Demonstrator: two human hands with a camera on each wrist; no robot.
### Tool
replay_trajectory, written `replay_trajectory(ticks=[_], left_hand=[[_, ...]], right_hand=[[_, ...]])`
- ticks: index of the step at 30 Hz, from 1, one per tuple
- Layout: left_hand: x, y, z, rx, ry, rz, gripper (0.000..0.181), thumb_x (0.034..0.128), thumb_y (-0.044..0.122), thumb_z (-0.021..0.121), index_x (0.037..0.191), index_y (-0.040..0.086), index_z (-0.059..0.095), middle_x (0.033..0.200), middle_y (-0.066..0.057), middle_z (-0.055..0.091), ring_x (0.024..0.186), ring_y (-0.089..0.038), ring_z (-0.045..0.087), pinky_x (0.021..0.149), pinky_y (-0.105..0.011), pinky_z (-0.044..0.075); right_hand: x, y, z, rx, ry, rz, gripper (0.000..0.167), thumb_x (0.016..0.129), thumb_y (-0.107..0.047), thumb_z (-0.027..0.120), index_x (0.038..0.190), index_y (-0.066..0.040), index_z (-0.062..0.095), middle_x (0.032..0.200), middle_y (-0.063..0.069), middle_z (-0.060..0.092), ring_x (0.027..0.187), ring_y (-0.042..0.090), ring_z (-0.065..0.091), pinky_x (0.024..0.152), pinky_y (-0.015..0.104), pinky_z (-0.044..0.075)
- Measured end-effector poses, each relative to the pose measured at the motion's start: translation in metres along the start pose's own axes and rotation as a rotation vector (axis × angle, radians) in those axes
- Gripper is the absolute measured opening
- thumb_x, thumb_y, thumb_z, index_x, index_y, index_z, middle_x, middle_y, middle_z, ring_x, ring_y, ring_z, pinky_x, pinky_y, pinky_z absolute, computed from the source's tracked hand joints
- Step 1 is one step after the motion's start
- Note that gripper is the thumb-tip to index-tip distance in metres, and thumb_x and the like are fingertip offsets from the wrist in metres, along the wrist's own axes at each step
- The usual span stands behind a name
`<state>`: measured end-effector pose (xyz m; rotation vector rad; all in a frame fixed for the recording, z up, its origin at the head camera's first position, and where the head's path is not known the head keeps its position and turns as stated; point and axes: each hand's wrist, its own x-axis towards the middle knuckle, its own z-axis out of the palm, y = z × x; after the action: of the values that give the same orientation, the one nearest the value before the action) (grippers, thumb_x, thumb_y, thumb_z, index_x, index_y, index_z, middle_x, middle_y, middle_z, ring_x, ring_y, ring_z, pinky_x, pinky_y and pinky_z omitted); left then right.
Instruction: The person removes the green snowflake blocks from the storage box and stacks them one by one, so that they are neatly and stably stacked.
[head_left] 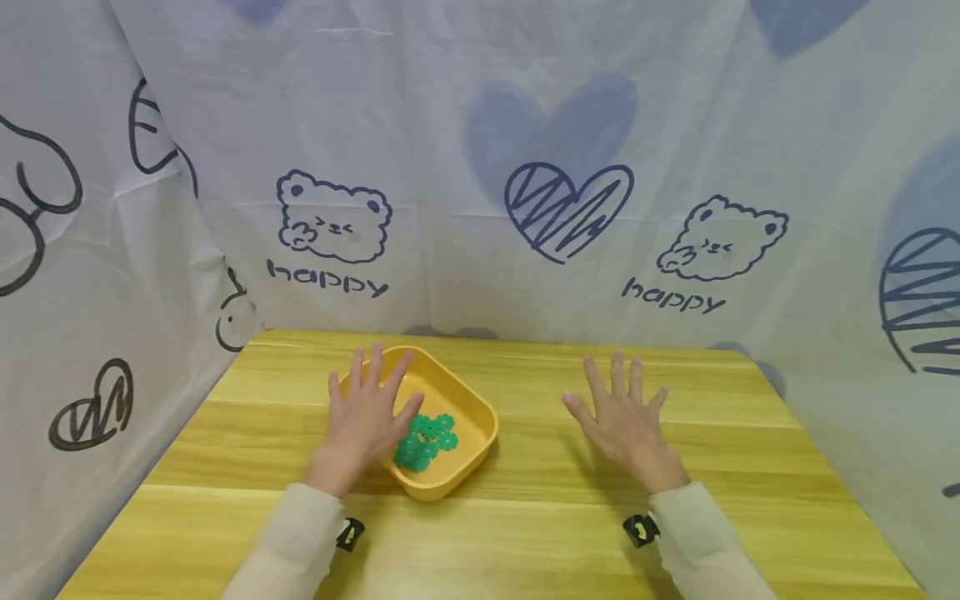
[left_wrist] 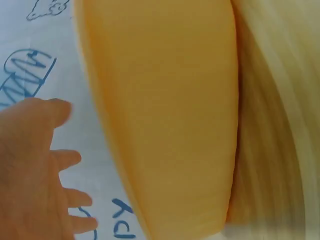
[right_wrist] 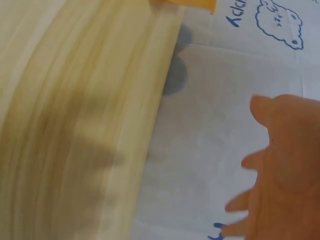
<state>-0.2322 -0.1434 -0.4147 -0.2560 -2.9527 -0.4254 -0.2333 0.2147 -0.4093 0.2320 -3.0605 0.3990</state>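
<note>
My left hand (head_left: 367, 412) is spread above the left part of a yellow square tray (head_left: 468, 400), fingers straight and apart, holding nothing. Several small green flower-shaped discs (head_left: 431, 427) lie in a loose cluster inside the tray, partly hidden behind the thumb. In the left wrist view the tray's outer wall (left_wrist: 170, 120) fills the middle, with the left hand (left_wrist: 30, 165) to one side of it. To the right of the tray my right hand (head_left: 626, 417) hovers over bare wood, fingers fanned out and nothing in them. The right wrist view shows the same hand (right_wrist: 285, 170) with its fingers extended.
A wood-grain table (head_left: 540, 533) carries the tray. White cloth (head_left: 450, 250) printed with hearts, bear faces and the word "happy" hangs behind the table and along both sides. A black wrist strap (head_left: 641, 530) shows at the right cuff, another strap (head_left: 350, 534) at the left.
</note>
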Motion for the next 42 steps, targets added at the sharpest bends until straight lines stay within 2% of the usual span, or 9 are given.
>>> replay_trajectory(ticks=[4, 8, 12, 16, 23, 29, 34, 39, 42], left_hand=[[0.000, -0.019, -0.012, -0.133, -0.019, 0.018, 0.070, 0.1015, 0.033, 0.058, 0.163, 0.018, 0.029, 0.169, -0.028, 0.017, 0.155, -0.054, 0.017, 0.117, -0.080, 0.020], [0.001, -0.046, -0.021, -0.276, -0.031, 0.007, 0.071, 0.0983, 0.018, 0.061, 0.162, 0.010, 0.030, 0.165, -0.033, 0.022, 0.150, -0.057, 0.023, 0.115, -0.077, 0.029], [0.000, -0.073, -0.022, -0.380, -0.035, 0.004, 0.068, 0.0966, 0.010, 0.062, 0.159, 0.002, 0.035, 0.158, -0.035, 0.035, 0.142, -0.058, 0.034, 0.114, -0.074, 0.033], [-0.006, -0.089, -0.016, -0.475, -0.066, -0.003, 0.067, 0.0967, 0.009, 0.064, 0.156, -0.004, 0.036, 0.154, -0.037, 0.039, 0.135, -0.058, 0.046, 0.110, -0.069, 0.043], [-0.013, -0.094, -0.003, -0.657, -0.141, -0.097, 0.074, 0.1003, 0.015, 0.064, 0.162, 0.002, 0.026, 0.161, -0.031, 0.032, 0.136, -0.055, 0.050, 0.102, -0.052, 0.057], [-0.016, -0.092, 0.002, -0.686, -0.093, -0.135, 0.080, 0.0979, 0.017, 0.068, 0.163, 0.002, 0.023, 0.158, -0.032, 0.035, 0.137, -0.055, 0.049, 0.106, -0.056, 0.054], [-0.017, -0.093, 0.006, -0.735, -0.077, -0.158, 0.075, 0.0969, 0.018, 0.070, 0.159, -0.001, 0.032, 0.157, -0.031, 0.036, 0.139, -0.055, 0.047, 0.107, -0.054, 0.053], [-0.020, -0.094, 0.009, -0.784, -0.074, -0.214, 0.071, 0.0966, 0.023, 0.072, 0.156, 0.002, 0.040, 0.161, -0.027, 0.036, 0.142, -0.051, 0.047, 0.107, -0.048, 0.055], [-0.022, -0.093, 0.011, -0.823, -0.058, -0.229, 0.071, 0.0965, 0.023, 0.073, 0.156, 0.003, 0.040, 0.160, -0.025, 0.039, 0.142, -0.048, 0.048, 0.103, -0.036, 0.057]], right_hand=[[0.006, 0.003, 0.001, 0.164, -0.020, -0.091, 0.082, 0.106, -0.056, 0.045, 0.166, -0.009, 0.015, 0.170, 0.029, 0.011, 0.156, 0.055, 0.011, 0.118, 0.080, 0.015], [0.015, 0.001, 0.005, 0.322, -0.005, -0.196, 0.077, 0.102, -0.036, 0.064, 0.162, -0.002, 0.027, 0.164, 0.026, 0.035, 0.149, 0.049, 0.038, 0.121, 0.064, 0.033], [0.020, -0.011, 0.010, 0.444, 0.008, -0.279, 0.063, 0.095, -0.016, 0.074, 0.150, 0.000, 0.049, 0.145, 0.025, 0.058, 0.129, 0.046, 0.060, 0.105, 0.057, 0.053], [0.022, -0.033, 0.013, 0.562, -0.013, -0.338, 0.050, 0.090, -0.009, 0.079, 0.136, 0.001, 0.063, 0.133, 0.024, 0.068, 0.117, 0.042, 0.068, 0.095, 0.050, 0.061], [0.025, -0.071, 0.022, 0.648, -0.078, -0.427, 0.042, 0.089, -0.004, 0.079, 0.128, 0.004, 0.067, 0.123, 0.025, 0.072, 0.108, 0.039, 0.072, 0.087, 0.036, 0.064], [0.029, -0.096, 0.035, 0.660, -0.140, -0.492, 0.038, 0.088, -0.001, 0.079, 0.123, 0.006, 0.069, 0.121, 0.024, 0.073, 0.107, 0.041, 0.072, 0.087, 0.037, 0.064], [0.032, -0.111, 0.042, 0.666, -0.196, -0.504, 0.032, 0.088, 0.000, 0.077, 0.119, 0.005, 0.070, 0.120, 0.025, 0.072, 0.107, 0.040, 0.072, 0.087, 0.035, 0.064], [0.034, -0.119, 0.048, 0.647, -0.227, -0.504, 0.032, 0.089, -0.001, 0.076, 0.119, 0.007, 0.070, 0.119, 0.025, 0.072, 0.106, 0.037, 0.073, 0.085, 0.027, 0.063], [0.035, -0.123, 0.052, 0.636, -0.239, -0.500, 0.032, 0.090, -0.001, 0.076, 0.120, 0.008, 0.069, 0.118, 0.025, 0.073, 0.105, 0.036, 0.073, 0.084, 0.025, 0.063]])
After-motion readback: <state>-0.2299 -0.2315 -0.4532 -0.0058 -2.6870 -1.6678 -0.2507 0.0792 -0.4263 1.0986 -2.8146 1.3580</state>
